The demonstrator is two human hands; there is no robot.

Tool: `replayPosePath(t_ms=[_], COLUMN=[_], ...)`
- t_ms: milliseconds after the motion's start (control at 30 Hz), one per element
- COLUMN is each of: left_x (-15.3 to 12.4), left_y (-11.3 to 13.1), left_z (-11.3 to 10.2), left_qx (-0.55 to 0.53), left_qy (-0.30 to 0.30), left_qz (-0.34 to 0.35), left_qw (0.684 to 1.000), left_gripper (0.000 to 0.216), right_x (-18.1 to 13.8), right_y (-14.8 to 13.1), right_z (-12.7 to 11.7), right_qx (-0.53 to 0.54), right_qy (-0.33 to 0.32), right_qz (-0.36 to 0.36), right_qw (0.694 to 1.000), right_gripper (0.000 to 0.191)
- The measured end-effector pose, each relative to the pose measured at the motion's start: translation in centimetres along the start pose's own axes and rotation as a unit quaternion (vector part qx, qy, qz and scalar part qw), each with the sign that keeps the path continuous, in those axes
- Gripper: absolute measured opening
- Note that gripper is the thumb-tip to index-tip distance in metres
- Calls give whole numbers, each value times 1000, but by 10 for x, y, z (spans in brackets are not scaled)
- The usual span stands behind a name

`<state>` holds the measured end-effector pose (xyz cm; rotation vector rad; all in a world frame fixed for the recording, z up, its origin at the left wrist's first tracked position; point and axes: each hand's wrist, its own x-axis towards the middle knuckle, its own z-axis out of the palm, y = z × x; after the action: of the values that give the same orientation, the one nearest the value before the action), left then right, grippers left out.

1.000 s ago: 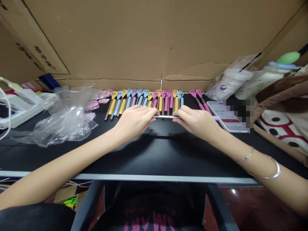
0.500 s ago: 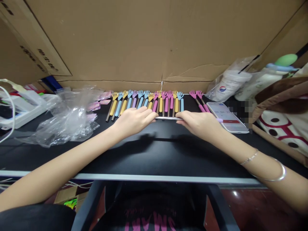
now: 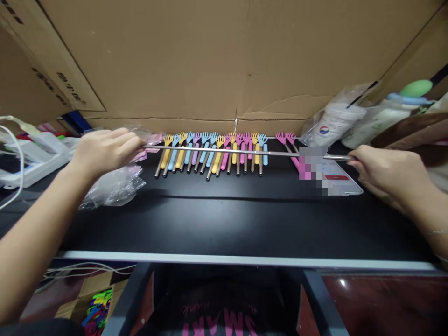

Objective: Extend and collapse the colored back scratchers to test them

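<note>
A thin metal telescopic back scratcher (image 3: 224, 150) stretches level between my hands above the table, drawn out long. My left hand (image 3: 107, 148) is closed around its left end, over the plastic bags. The right end is gripped by my right hand (image 3: 392, 170), beside the phone. Both ends of the rod are hidden in my fingers. Behind and below the rod lies a row of short back scratchers (image 3: 217, 161) in yellow, blue, purple and pink, claws toward the cardboard. A pink pair (image 3: 285, 137) lies apart on the right.
Clear plastic bags (image 3: 115, 186) and pink cards (image 3: 154, 139) lie at left beside a white power strip (image 3: 45, 161). A phone (image 3: 345, 179), a bagged cup (image 3: 336, 121) and a bottle (image 3: 399, 114) stand or lie at right. Cardboard (image 3: 217, 60) walls the back. Below left is a box of colourful pieces (image 3: 100, 310).
My hands have moved far apart, left hand leftward and right hand rightward. The rod between them has lengthened from a short piece to a long one. The row on the table stays put.
</note>
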<state>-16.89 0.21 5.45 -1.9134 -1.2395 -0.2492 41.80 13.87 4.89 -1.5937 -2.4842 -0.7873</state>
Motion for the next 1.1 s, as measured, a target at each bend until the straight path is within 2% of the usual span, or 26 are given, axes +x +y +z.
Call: replayPosePath(t_ms=[167,300,400,667,833,1000,1100], left_x=[-3,-8,-10,-10,-12,-17,-22], left_y=[-6,-6,-5,-3,-4,-3,-2], left_z=[1,6,6,4,8,8,9], left_qx=[3,23,23,-4,-31,15,21], left_qy=[-11,-12,-7,-10,-20,-29,-34], left_qz=[-7,-6,-4,-21,-37,-21,-15], left_qw=[1000,1000,1000,1000,999,999,999], left_gripper=[31,32,31,30,31,30,28], right_x=[0,-1,0,1,0,-5,-7], right_y=[3,11,15,13,11,6,9], right_z=[3,8,12,11,5,5,8], right_qx=[2,-3,-4,4,4,-9,17], right_qy=[-4,-41,-26,7,-45,-5,-35], right_qz=[29,59,66,44,55,41,41], right_qw=[1000,997,997,999,997,999,998], right_gripper=[25,29,29,23,27,24,29])
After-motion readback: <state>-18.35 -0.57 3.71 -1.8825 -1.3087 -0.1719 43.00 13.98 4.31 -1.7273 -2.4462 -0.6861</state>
